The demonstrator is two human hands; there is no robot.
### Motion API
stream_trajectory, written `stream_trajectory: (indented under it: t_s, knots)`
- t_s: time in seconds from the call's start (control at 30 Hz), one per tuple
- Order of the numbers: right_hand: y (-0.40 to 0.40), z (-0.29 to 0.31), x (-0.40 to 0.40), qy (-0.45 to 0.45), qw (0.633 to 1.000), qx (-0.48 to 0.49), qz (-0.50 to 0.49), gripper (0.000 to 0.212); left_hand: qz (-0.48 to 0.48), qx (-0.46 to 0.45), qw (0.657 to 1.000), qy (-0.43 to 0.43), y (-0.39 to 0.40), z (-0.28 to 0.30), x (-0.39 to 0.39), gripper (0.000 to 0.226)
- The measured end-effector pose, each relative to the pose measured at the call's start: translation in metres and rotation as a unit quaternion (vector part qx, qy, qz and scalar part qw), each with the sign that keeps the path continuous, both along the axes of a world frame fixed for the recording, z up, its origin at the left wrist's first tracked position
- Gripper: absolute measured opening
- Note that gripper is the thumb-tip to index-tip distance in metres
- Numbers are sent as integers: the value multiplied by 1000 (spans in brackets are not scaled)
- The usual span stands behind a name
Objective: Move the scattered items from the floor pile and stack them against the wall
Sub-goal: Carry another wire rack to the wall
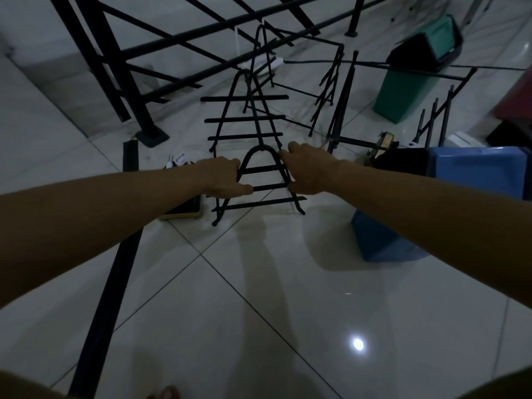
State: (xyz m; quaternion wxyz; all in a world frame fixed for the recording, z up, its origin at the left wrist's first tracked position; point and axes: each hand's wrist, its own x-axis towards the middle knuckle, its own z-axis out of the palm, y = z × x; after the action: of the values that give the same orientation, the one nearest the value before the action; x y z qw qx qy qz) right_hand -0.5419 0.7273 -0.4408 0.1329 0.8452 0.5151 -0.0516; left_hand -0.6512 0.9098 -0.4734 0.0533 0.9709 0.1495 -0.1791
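Observation:
A black metal arch-shaped rack [263,170] with several crossbars stands on the white tiled floor in the middle of the view. My left hand [223,177] grips its left leg, thumb against a crossbar. My right hand [306,171] grips its right leg. Right behind it stands a taller rack of the same kind [244,118], and a third arch [263,53] rises further back. More black wire frames [331,84] stand and lean to the right.
A large black metal frame structure [115,61] fills the upper left. A long black bar [115,269] lies on the floor at left. A green bin [414,79] leans at upper right; a blue box [449,197] sits at right. A small board [184,213] lies under my left wrist.

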Motion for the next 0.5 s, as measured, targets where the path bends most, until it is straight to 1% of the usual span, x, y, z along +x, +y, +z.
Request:
stream_trajectory:
  t_s: [0.03, 0.07, 0.13, 0.2, 0.23, 0.27, 0.3, 0.37, 0.4, 0.43, 0.5]
  knots:
    - [2, -1, 0, -8, 1000, -6, 4, 82, -2, 18, 1000, 0, -2, -2, -1, 82]
    - [4, -3, 0, -13, 1000, -13, 9, 86, -4, 35, 999, 0, -3, -2, -2, 83]
    - [9, -5, -1, -4, 999, -36, 8, 96, -9, 47, 999, 0, -7, -2, -5, 69]
    - [12, -9, -3, -8, 997, -79, -4, 105, -7, 22, 1000, -2, -14, 1, -8, 52]
    - [13, -13, -5, -14, 995, -98, -11, 107, -2, 6, 1000, -7, -16, 1, -9, 48]
    - [13, -18, -6, -10, 994, -106, -21, 105, 2, -7, 1000, -12, -17, 1, -9, 48]
    - [13, -23, -6, 13, 995, -97, -34, 99, 2, -15, 1000, -17, -17, 0, -9, 51]
    - [14, -30, -5, 100, 992, -44, -68, 79, 0, -17, 1000, -26, -13, -2, -9, 61]
    - [14, -32, -3, 142, 986, -19, -80, 74, -2, -12, 999, -31, -11, -5, -9, 63]
    - [16, -34, -3, 172, 982, -3, -84, 76, -5, -6, 999, -40, -9, -7, -9, 63]
    - [19, -38, -1, 182, 980, 14, -75, 85, -6, 0, 998, -66, -7, -10, -10, 60]
